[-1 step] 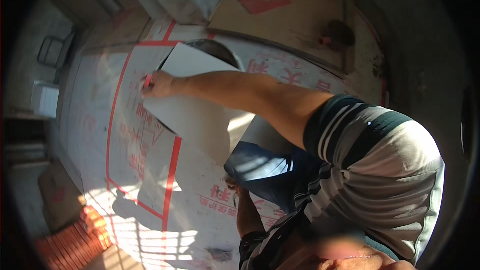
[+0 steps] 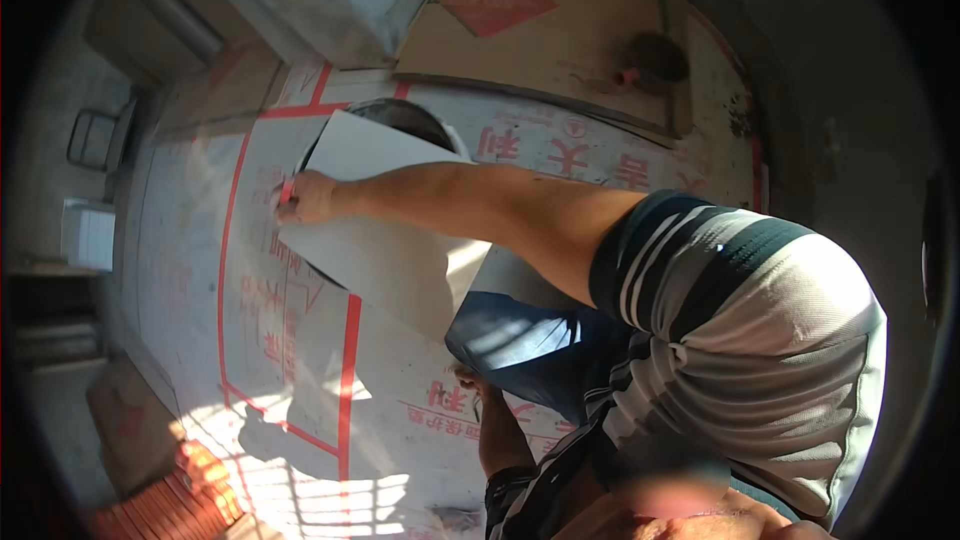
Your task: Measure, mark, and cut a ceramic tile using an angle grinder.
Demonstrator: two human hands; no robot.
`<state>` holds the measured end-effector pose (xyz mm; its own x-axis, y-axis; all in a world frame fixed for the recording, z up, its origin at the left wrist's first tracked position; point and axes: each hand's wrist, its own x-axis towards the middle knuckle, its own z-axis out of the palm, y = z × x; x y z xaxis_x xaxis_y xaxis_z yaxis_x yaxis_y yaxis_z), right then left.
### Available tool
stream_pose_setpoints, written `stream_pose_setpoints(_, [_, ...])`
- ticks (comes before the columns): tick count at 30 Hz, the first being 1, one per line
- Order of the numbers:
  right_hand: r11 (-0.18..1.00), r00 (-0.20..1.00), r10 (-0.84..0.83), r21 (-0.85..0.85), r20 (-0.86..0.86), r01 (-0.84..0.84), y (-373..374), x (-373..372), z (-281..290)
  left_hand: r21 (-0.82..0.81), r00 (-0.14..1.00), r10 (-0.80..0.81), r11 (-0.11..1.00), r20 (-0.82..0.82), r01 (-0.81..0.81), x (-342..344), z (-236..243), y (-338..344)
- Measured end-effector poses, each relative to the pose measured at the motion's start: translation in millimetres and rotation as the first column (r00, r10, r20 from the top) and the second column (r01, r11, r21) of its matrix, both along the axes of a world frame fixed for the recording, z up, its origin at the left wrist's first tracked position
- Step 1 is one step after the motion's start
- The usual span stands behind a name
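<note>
A pale, flat rectangular tile or board (image 2: 385,210) lies tilted over a round bucket (image 2: 405,118), whose dark inside shows beyond its far edge. My right hand (image 2: 310,197) reaches across the panel to its left edge, fingers closed round a tool with a red handle (image 2: 287,191). The tool's working end cannot be made out. My left hand (image 2: 467,377) is low beside my blue-jeaned leg (image 2: 515,335), below the panel's near corner. Its fingers look curled, and a thin thing shows near them, too small to name.
Printed white floor sheeting (image 2: 300,340) with red tape spreads around me. A flattened cardboard sheet (image 2: 560,30) lies at the back, with a dark round object (image 2: 660,58) on it. Coiled orange-red material (image 2: 170,500) lies front left. A folding chair (image 2: 95,135) stands far left.
The view has shifted a little, so the surroundings sit slightly differently in it. My right hand stays at the panel's left edge with the red-handled tool; my left hand has barely moved.
</note>
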<state>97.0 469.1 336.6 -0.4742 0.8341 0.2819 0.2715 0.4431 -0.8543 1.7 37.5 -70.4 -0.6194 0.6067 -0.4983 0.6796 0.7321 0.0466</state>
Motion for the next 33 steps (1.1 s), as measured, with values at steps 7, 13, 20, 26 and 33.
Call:
stream_pose_setpoints(7, [0.903, 0.990, 0.053, -0.416, -0.129, -0.103, -73.9, 59.1, 14.9, 0.272, 0.761, 0.068, 0.910, 0.646, -0.312, -41.1, 53.5, -2.7])
stream_pose_setpoints(13, [0.805, 0.932, 0.201, -0.492, -0.300, -0.332, -178.0, 188.7, 49.3, 0.178, 0.382, 0.193, 0.642, 0.904, -0.746, -57.3, 205.7, -24.7])
stream_pose_setpoints(20, [0.981, 0.972, 0.162, -0.078, -0.172, -0.178, -247.4, 266.6, 37.5, 0.563, 0.564, -0.046, 0.171, 0.824, -0.809, -27.5, 388.8, 35.0])
stream_pose_setpoints(26, [0.988, 0.983, 0.151, 0.058, -0.100, -0.146, -268.9, 254.1, 61.3, 0.948, 0.633, -0.730, 0.319, 0.258, -0.019, 153.9, 497.0, 119.8])
stream_pose_setpoints(33, [0.987, 0.993, 0.097, -0.121, -0.063, -0.104, -254.0, 317.8, 52.5, 0.474, 0.027, -0.538, 0.717, 0.843, -0.511, 269.6, 490.0, 137.5])
